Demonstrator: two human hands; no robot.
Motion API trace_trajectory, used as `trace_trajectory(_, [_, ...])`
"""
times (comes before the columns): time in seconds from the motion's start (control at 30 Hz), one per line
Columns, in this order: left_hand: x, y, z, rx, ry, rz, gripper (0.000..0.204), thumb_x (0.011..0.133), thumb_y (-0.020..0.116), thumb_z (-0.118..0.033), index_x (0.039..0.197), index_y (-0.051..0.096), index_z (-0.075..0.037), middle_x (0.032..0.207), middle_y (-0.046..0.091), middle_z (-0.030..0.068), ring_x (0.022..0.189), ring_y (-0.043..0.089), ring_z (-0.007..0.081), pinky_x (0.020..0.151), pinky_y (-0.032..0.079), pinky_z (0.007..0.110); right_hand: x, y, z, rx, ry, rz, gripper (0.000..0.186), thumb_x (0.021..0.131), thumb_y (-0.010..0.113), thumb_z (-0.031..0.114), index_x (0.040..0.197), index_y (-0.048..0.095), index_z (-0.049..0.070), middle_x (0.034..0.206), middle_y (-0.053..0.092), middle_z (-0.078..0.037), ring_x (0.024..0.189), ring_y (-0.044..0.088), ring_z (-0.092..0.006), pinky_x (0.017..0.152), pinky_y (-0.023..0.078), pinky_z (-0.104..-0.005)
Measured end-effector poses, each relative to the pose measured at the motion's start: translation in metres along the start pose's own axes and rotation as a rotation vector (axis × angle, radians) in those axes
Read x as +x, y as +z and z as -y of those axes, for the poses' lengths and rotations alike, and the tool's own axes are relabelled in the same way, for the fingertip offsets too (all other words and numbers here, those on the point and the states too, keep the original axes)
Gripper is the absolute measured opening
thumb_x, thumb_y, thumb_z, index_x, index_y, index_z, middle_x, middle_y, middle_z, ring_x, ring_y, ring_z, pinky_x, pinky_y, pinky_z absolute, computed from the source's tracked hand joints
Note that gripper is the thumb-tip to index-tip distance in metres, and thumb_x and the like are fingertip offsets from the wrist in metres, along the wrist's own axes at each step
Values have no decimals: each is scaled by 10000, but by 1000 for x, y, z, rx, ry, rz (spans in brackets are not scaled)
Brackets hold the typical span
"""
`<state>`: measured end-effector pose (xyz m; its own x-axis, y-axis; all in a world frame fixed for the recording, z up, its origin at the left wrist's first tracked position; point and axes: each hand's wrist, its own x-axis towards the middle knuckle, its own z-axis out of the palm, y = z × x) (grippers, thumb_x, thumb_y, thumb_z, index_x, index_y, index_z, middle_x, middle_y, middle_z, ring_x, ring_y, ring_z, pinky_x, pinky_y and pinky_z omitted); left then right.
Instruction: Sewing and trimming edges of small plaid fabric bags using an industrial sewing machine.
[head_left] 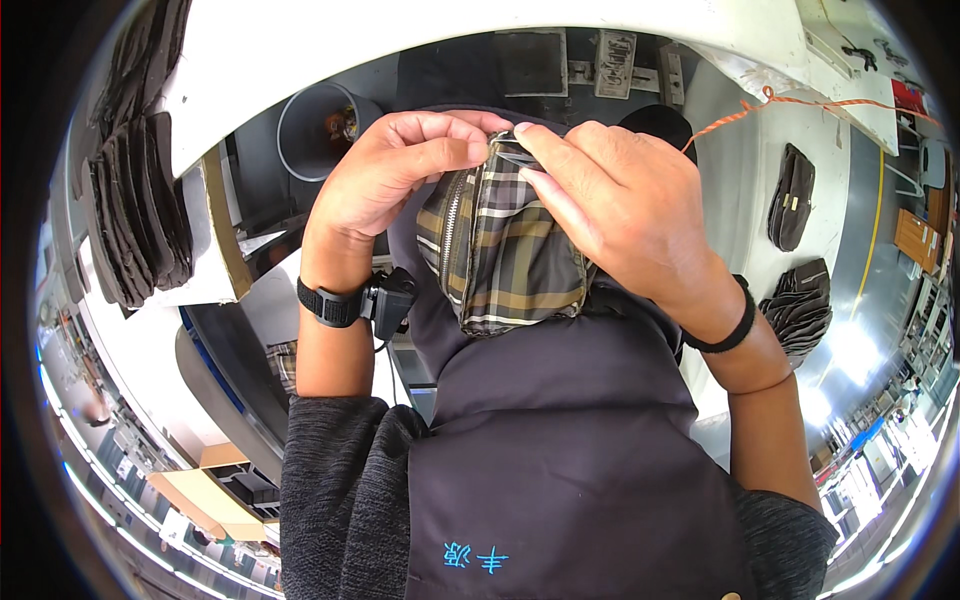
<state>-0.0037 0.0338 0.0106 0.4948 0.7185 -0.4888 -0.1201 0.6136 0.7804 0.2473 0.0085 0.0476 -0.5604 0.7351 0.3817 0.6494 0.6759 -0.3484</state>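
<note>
A plaid zippered pouch in olive, black and white lies in my lap, its metal zipper running down the left side. My left hand is closed, pinching the pouch's far top corner between thumb and fingers. Close beside it, my right hand is closed at the same corner. Between its thumb and forefinger show narrow grey metal blades, which look like thread snips; their handles are hidden in the palm. The fingertips of both hands nearly meet over the pouch edge.
A white worktable curves across the far side. Beyond my left hand stands a round bin. Stacks of dark fabric pieces lie at left, more dark pieces at right. An orange cord hangs at right. An open cardboard box is lower left.
</note>
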Motion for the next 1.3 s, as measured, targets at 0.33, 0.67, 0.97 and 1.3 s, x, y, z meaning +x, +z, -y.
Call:
trace_trajectory(0.33, [0, 2, -2, -12, -32, 2, 292, 941, 730, -142, 1190, 737, 12, 1052, 754, 30, 941, 670, 73, 911, 502, 235, -1, -1, 0, 18, 22, -5, 390, 778, 831, 99, 1155, 737, 60, 827, 615, -19, 676, 607, -182, 577, 468, -326])
trace_trajectory(0.67, [0, 4, -1, -28, -24, -3, 287, 936, 731, -129, 1186, 739, 11, 1039, 759, 33, 950, 676, 83, 917, 504, 239, -2, 0, -1, 27, 22, -11, 394, 776, 833, 104, 1157, 739, 62, 817, 599, -22, 665, 601, -186, 572, 463, -327])
trace_trajectory(0.97, [0, 3, 3, -35, -21, -11, 285, 936, 732, -127, 1181, 738, 19, 1048, 758, 32, 952, 672, 81, 925, 501, 240, -2, 3, -2, 18, -5, -21, 384, 772, 826, 95, 1142, 738, 48, 792, 574, -18, 657, 589, -179, 562, 453, -332])
trace_trajectory(1.3, [1, 2, 9, -41, -5, -29, 245, 920, 726, -110, 1124, 758, 22, 1150, 743, 66, 976, 674, 90, 925, 503, 245, -1, 6, -11, -5, -106, 3, 366, 769, 763, 122, 1130, 737, 69, 782, 513, 5, 646, 562, -147, 562, 448, -306])
